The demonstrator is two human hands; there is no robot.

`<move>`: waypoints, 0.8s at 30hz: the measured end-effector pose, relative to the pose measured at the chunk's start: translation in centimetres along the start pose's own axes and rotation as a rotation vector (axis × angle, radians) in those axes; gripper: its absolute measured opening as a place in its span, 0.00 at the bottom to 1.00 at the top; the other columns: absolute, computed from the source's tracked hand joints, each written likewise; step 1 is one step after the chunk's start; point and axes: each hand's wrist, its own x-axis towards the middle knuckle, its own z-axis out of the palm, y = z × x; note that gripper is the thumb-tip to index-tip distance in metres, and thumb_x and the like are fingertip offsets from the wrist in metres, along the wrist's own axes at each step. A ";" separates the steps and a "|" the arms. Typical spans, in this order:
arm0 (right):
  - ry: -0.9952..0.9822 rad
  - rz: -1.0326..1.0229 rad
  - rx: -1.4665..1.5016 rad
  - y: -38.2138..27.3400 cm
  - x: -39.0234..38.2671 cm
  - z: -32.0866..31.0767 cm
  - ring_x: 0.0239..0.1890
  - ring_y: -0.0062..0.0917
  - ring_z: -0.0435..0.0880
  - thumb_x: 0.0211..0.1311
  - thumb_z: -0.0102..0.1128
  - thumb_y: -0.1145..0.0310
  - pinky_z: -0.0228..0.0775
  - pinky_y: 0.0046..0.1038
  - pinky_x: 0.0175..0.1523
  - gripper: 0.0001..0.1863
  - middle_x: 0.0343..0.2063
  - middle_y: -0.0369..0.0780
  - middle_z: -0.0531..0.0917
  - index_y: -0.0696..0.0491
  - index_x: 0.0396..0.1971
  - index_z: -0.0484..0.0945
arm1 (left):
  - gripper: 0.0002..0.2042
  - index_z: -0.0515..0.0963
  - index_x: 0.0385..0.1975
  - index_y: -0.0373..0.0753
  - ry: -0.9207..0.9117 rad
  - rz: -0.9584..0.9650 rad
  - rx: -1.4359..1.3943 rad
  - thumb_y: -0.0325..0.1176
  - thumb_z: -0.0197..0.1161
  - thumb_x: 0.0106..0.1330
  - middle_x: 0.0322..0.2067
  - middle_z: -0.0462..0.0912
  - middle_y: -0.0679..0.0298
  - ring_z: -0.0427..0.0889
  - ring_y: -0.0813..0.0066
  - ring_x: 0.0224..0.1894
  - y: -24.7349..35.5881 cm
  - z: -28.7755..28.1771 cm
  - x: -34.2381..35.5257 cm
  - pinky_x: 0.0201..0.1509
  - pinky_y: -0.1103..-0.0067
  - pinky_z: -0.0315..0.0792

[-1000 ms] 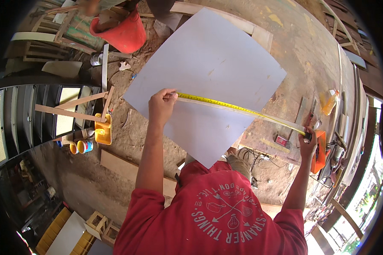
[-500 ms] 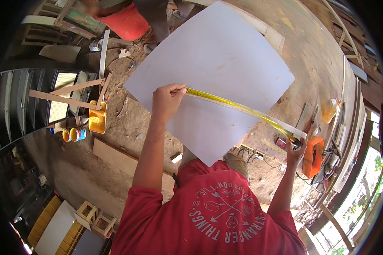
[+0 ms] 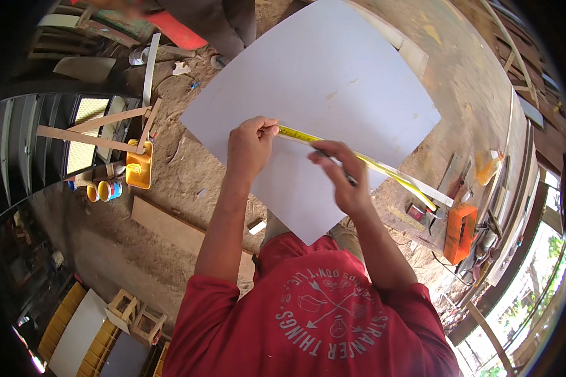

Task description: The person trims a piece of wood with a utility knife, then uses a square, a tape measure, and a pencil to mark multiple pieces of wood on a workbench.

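A large white sheet (image 3: 308, 75) lies in front of me, one corner pointing at my body. Across it runs a yellow tape measure (image 3: 383, 166), along a narrow pale strip (image 3: 435, 193). My left hand (image 3: 251, 144) pinches the tape's end near the middle of the sheet. Over the tape, just right of the left hand, my right hand (image 3: 346, 179) is closed on a slim dark pencil (image 3: 339, 164). The right hand is slightly blurred and hides part of the tape. The tape's far end hangs past the sheet's right side, near an orange open box.
The orange box (image 3: 460, 232) and several tools stand at the right. To the left are a yellow paint tray (image 3: 138, 166), paint pots (image 3: 110, 190) and a wooden frame (image 3: 88, 138). Another person's legs (image 3: 217, 28) and a red bucket (image 3: 176, 28) appear at the far left.
My right hand has let go of the tape's case end at the right and moved left over the sheet, now with a pencil. The left hand still pinches the tape's end.
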 end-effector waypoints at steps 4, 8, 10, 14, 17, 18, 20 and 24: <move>-0.079 0.106 -0.040 1.0 3.0 3.6 0.47 0.27 0.91 0.76 0.61 0.69 0.80 0.29 0.55 0.15 0.40 0.44 0.91 0.63 0.53 0.83 | 0.07 0.88 0.44 0.34 0.003 -0.033 0.013 0.28 0.70 0.71 0.37 0.92 0.52 0.92 0.60 0.38 -0.1 0.0 0.1 0.45 0.70 0.82; 0.049 -0.042 -0.208 2.0 3.8 4.3 0.43 0.29 0.94 0.70 0.66 0.73 0.82 0.30 0.47 0.08 0.36 0.44 0.93 0.60 0.44 0.84 | 0.08 0.88 0.44 0.34 -0.010 -0.033 0.026 0.29 0.70 0.71 0.37 0.92 0.53 0.92 0.62 0.39 0.1 -0.3 0.1 0.46 0.70 0.82; 0.033 -0.067 -0.251 1.7 4.0 4.3 0.43 0.24 0.93 0.72 0.66 0.73 0.82 0.27 0.46 0.06 0.36 0.41 0.93 0.60 0.42 0.84 | 0.09 0.88 0.46 0.33 -0.028 -0.039 0.037 0.29 0.69 0.71 0.38 0.93 0.54 0.92 0.65 0.40 0.0 -0.2 0.1 0.48 0.72 0.83; 0.015 0.014 -0.259 1.8 4.2 4.3 0.43 0.22 0.93 0.72 0.67 0.74 0.81 0.25 0.45 0.06 0.36 0.41 0.93 0.60 0.44 0.85 | 0.07 0.88 0.44 0.34 -0.004 -0.001 0.018 0.28 0.70 0.70 0.37 0.92 0.52 0.92 0.61 0.39 -0.3 -0.1 0.1 0.46 0.70 0.83; 0.014 0.005 -0.260 1.6 4.2 4.3 0.43 0.21 0.93 0.73 0.66 0.74 0.80 0.24 0.43 0.07 0.37 0.40 0.93 0.60 0.44 0.85 | 0.08 0.88 0.46 0.33 -0.016 0.009 0.030 0.29 0.69 0.72 0.38 0.92 0.52 0.93 0.64 0.41 -0.6 -0.1 0.2 0.48 0.72 0.83; 0.010 0.019 -0.266 1.5 4.2 4.4 0.43 0.21 0.93 0.73 0.66 0.73 0.80 0.23 0.43 0.07 0.37 0.40 0.93 0.60 0.45 0.85 | 0.08 0.88 0.46 0.33 -0.016 0.015 0.036 0.28 0.69 0.72 0.38 0.92 0.52 0.93 0.64 0.41 -0.7 -0.1 0.2 0.48 0.72 0.83; 0.008 0.052 -0.261 1.5 4.2 4.4 0.43 0.21 0.92 0.74 0.65 0.73 0.80 0.23 0.42 0.07 0.37 0.40 0.93 0.60 0.45 0.85 | 0.08 0.88 0.46 0.32 -0.019 0.009 0.028 0.28 0.69 0.72 0.37 0.92 0.52 0.93 0.64 0.41 -0.7 -0.1 0.2 0.48 0.72 0.83; 0.005 0.099 -0.257 1.2 4.3 4.5 0.41 0.19 0.91 0.75 0.65 0.72 0.79 0.22 0.41 0.07 0.37 0.39 0.93 0.59 0.46 0.86 | 0.08 0.88 0.45 0.32 -0.021 -0.008 0.004 0.27 0.68 0.72 0.37 0.92 0.52 0.93 0.64 0.40 -0.4 -0.1 0.2 0.48 0.72 0.83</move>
